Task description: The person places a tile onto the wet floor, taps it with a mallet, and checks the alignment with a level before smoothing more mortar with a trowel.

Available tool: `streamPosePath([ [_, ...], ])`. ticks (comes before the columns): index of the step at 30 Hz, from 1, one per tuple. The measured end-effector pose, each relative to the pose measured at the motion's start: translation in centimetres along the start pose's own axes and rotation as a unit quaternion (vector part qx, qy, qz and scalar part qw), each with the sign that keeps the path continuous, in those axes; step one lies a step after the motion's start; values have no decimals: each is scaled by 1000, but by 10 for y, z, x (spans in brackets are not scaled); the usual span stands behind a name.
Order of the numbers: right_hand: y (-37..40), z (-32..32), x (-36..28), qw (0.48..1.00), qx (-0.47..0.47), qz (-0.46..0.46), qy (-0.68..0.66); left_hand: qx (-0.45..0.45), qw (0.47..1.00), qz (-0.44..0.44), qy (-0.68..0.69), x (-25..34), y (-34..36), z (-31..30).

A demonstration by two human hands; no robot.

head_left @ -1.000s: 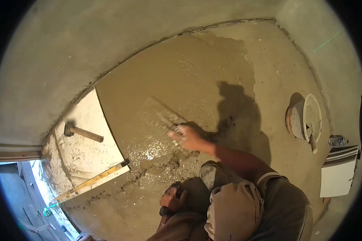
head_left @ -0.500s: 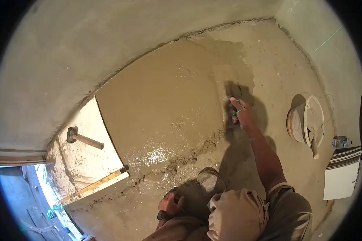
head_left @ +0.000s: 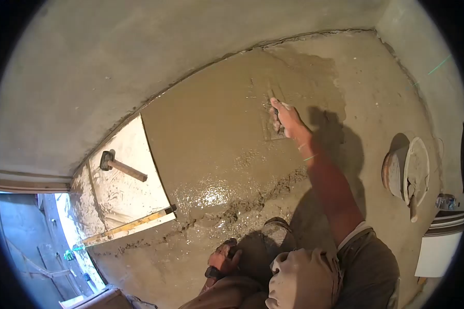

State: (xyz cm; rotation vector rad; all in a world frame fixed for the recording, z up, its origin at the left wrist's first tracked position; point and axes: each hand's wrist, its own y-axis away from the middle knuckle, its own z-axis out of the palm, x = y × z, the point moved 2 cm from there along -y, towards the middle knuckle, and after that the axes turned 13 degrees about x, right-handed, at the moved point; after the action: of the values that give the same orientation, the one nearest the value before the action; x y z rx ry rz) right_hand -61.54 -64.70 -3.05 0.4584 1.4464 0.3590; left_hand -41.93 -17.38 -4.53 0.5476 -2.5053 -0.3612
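Observation:
My right hand (head_left: pixel 288 121) is closed around the handle of a plastering trowel (head_left: pixel 275 135), whose flat blade lies on the wet mortar. Mud coats the blade, so its outline blends into the surface. Smooth, shiny wet mortar (head_left: pixel 206 139) spreads across the floor, with a rough, crumbly edge along its near side. My left hand (head_left: pixel 223 257), with a dark watch at the wrist, is low beside my bent leg. Its fingers are loosely bent, the thumb stands apart, and I see nothing held in it.
On a pale board (head_left: pixel 126 190) at left lies a hammer (head_left: pixel 123 166); a yellow level (head_left: pixel 129 229) runs along its near edge. A bucket (head_left: pixel 416 167) with a handled tool in it stands at right, near a plastic bottle (head_left: pixel 445 201). Walls border the floor.
My right hand has swept the trowel left and farther away over the mortar. My left hand stays beside my leg. The view has shifted slightly.

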Motion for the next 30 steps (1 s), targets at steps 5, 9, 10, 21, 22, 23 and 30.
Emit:
streamPosePath([
  [5,33,28,1,980,-117,17,162,-8,999,-3,39,-1,0,2],
  [9,76,30,41,939,-257,15,229,17,999,12,36,9,-1,-7],
  [10,86,24,54,918,-305,-9,255,22,999,16,46,9,-2,-9],
  [21,49,-25,10,821,-336,-127,443,20,999,27,8,-16,0,16],
  [22,35,-26,-1,840,-308,-143,424,37,998,39,34,-16,-1,15],
  [23,19,-28,-10,857,-281,-158,403,37,998,39,33,-12,-2,12],
  [30,-74,-41,-45,972,-56,-96,208,47,997,54,29,-9,-1,7],
])
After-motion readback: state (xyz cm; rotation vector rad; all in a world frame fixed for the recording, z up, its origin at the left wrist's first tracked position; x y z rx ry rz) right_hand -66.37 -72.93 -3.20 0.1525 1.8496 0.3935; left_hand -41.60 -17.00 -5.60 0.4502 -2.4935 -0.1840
